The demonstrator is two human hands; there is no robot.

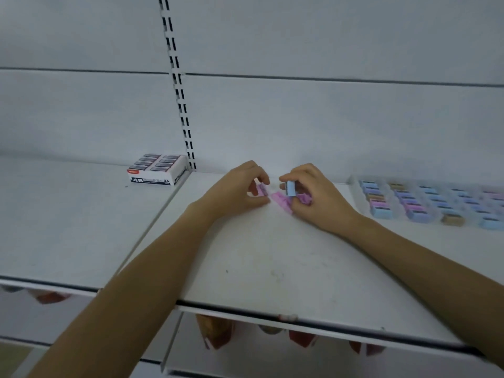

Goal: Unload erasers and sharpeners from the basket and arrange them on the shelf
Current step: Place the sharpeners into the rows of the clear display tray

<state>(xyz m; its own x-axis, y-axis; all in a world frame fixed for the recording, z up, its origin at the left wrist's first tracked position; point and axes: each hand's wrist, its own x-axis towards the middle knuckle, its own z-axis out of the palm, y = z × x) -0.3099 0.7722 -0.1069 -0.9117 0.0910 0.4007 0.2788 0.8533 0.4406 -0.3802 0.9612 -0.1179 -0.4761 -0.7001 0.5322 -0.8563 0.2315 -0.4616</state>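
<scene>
Nearest the camera, under the front lip of the white shelf, blurred red and orange packets hang on the level below. Both bare forearms reach forward over the shelf board and converge toward its back. The left hand is curled, with thumb and fingertips pinching a small pink sharpener held just above the board. Close beside it, the right hand grips a pale blue sharpener upright between thumb and forefinger. Its lower fingers are folded over a few more pink sharpeners that lie on the shelf between the two hands. Some of these may be tucked in the palm rather than resting on the board, since the fingers hide that part. To the right, near the same depth, a clear plastic tray sits on the shelf. It is filled with rows of pastel sharpeners in blue, purple, pink and tan. Farther back and to the left, on the adjoining shelf board, a white eraser box marked 4B and 24 stands against the rear. It is just beside the foot of the slotted upright. Behind everything rises the plain grey back panel.
</scene>
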